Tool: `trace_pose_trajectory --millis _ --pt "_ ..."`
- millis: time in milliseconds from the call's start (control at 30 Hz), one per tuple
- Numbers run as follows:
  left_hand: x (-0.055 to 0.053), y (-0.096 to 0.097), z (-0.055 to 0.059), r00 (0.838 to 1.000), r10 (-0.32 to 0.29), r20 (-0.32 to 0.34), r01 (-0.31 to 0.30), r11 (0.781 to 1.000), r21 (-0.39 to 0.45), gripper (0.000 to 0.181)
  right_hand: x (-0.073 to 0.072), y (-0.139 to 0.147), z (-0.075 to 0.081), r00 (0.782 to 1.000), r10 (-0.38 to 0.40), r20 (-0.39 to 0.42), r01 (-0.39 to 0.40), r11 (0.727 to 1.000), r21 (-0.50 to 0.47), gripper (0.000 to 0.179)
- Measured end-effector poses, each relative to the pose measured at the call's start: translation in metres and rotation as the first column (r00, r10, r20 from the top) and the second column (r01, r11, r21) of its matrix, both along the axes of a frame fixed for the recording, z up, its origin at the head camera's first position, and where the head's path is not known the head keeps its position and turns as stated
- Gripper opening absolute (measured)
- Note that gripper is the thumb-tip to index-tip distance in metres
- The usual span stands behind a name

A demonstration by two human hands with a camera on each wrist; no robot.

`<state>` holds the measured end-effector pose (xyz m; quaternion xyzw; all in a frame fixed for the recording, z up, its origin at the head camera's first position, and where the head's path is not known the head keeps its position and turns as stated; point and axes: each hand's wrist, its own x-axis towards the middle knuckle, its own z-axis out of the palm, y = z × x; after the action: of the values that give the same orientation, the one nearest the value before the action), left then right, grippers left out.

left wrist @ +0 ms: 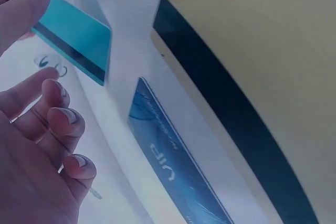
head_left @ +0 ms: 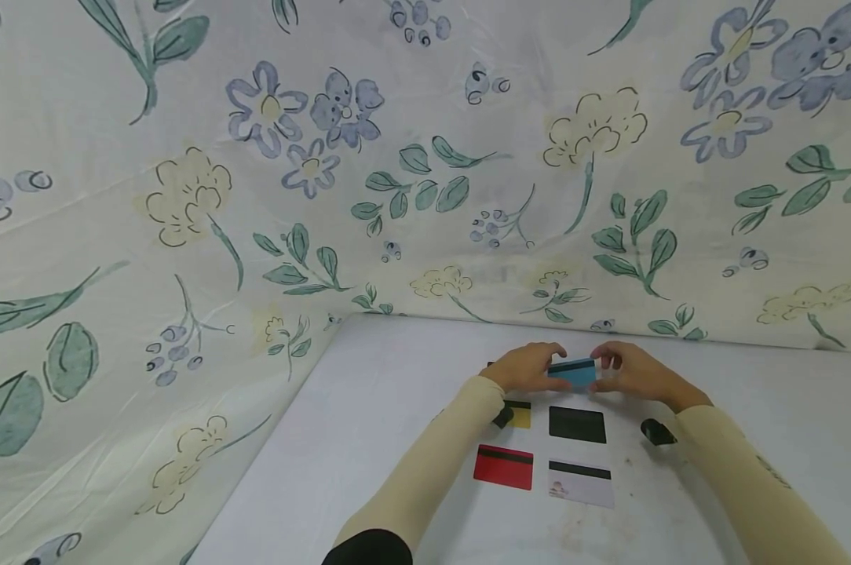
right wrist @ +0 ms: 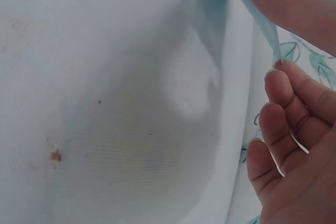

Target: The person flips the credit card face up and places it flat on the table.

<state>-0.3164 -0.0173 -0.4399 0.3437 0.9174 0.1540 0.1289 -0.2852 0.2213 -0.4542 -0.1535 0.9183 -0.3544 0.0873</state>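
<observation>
A blue card (head_left: 572,374) with a dark stripe is held above the far part of the table, between both hands. My right hand (head_left: 636,373) pinches its right end between thumb and index finger. On the other end rests the left thumb, while the other fingers of my left hand (head_left: 527,367) stand apart from the card, loosely bent. Beneath the left wrist lies a yellow card (head_left: 520,417) with a black stripe. A dark-blue card (left wrist: 173,153) lettered "VIP" lies beyond it, mostly hidden by the left hand in the head view.
On the white table (head_left: 341,439) lie a black card (head_left: 577,424), a red card (head_left: 503,467) and a white card (head_left: 582,485) with a dark stripe. Black wrist devices show under both wrists. Behind the table hangs a flowered cloth (head_left: 397,157).
</observation>
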Motion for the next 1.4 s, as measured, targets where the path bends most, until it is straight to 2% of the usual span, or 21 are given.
trace_pose_trajectory --millis 367,733,1067,1400 --pt "0.001 0.004 0.001 0.999 -0.033 -0.029 0.033 0.999 0.004 0.064 0.004 -0.002 0.007 1.0 0.017 -0.026 -0.017 1.0 -0.02 0.061" --pt "0.003 0.011 0.005 0.999 -0.025 -0.031 0.024 1.0 -0.015 0.065 0.003 -0.004 0.012 0.998 0.024 -0.053 -0.025 1.0 -0.006 0.062" --pt "0.006 0.014 0.007 1.0 -0.007 -0.001 0.007 1.0 0.017 0.067 0.006 -0.008 0.016 0.996 0.026 -0.086 -0.026 1.0 0.007 0.06" --pt "0.004 0.017 0.004 0.999 -0.034 -0.007 0.035 0.998 0.042 0.065 0.007 -0.007 0.017 0.995 0.055 -0.088 -0.056 0.998 -0.018 0.06"
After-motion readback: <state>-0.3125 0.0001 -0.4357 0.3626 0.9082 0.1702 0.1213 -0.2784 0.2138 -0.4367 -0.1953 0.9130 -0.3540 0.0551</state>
